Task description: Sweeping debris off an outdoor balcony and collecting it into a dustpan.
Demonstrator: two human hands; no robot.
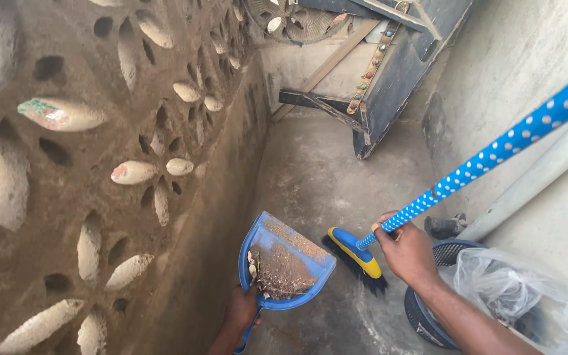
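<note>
Blue dustpan (283, 263), heaped with dirt above your left hand (241, 309), whose fingers clench its handle, may spill if tipped; your right hand (407, 253) fingers grasp the dotted broom (363, 253), bristles just beside the lip

1. The broom handle (494, 152) runs out of the right edge, so its top end is cut off.
2. The dustpan handle (247, 333) is mostly wrapped by the left hand (240, 310); the bottom edge cuts both.
3. The basket (428, 309) is partly hidden behind the right forearm (461, 319) and the plastic bag (514, 296); its lower rim leaves the picture.
4. What lies in the bag is too blurred to tell.
5. The fan (290, 18) is cut by the top edge.
6. The small dark thing (443, 227) by the pipe (534, 177) is too small to tell.
</note>
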